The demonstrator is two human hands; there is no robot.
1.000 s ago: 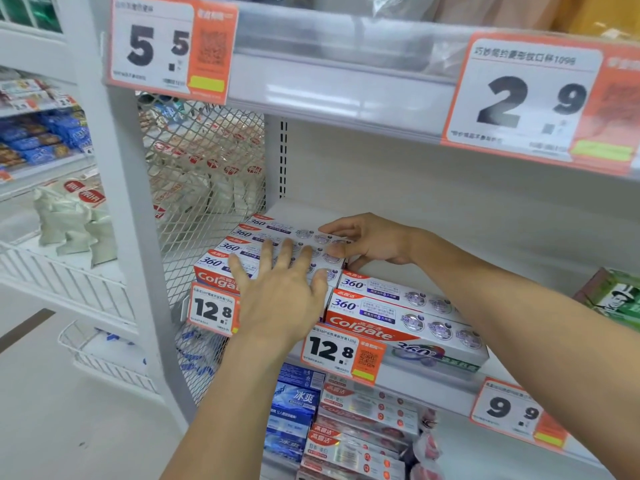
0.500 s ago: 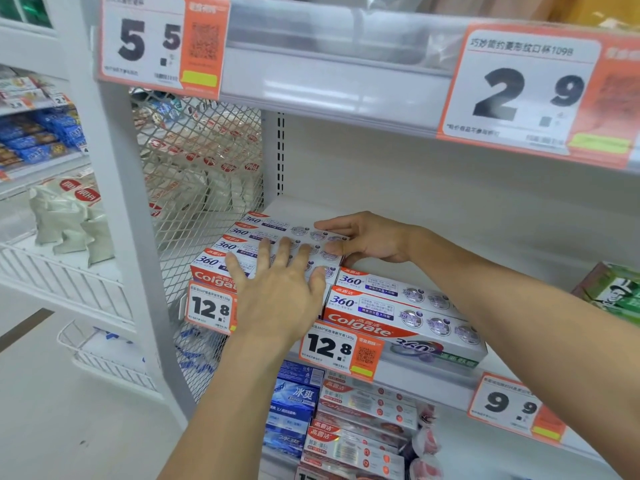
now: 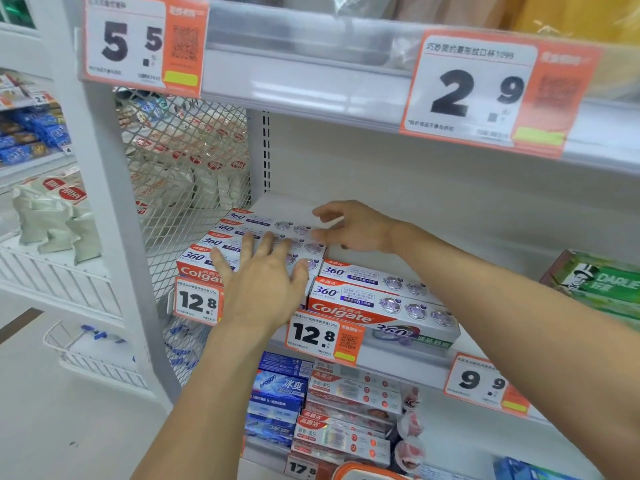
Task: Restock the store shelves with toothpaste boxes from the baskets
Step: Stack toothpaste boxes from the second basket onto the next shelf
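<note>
White-and-red Colgate 360 toothpaste boxes lie in a left stack (image 3: 228,233) of several rows on the white shelf (image 3: 284,202), against the mesh side. A lower right stack (image 3: 374,299) sits beside it at the shelf front. My left hand (image 3: 263,282) presses flat on top of the left stack with its fingers spread. My right hand (image 3: 356,226) hovers at the right end of the back boxes. Its fingers are loosely extended, with thumb and forefinger apart, and they grip nothing.
Green Darlie boxes (image 3: 602,285) stand at the far right of the shelf. Price tags 12.8 (image 3: 197,301) and 9.9 (image 3: 485,384) hang on the front rail. An upper shelf (image 3: 311,81) overhangs closely. More toothpaste boxes (image 3: 346,410) fill the shelf below.
My right hand has lifted its fingers off the ends of the back boxes and spread them. My left hand stays flat on the left stack.
</note>
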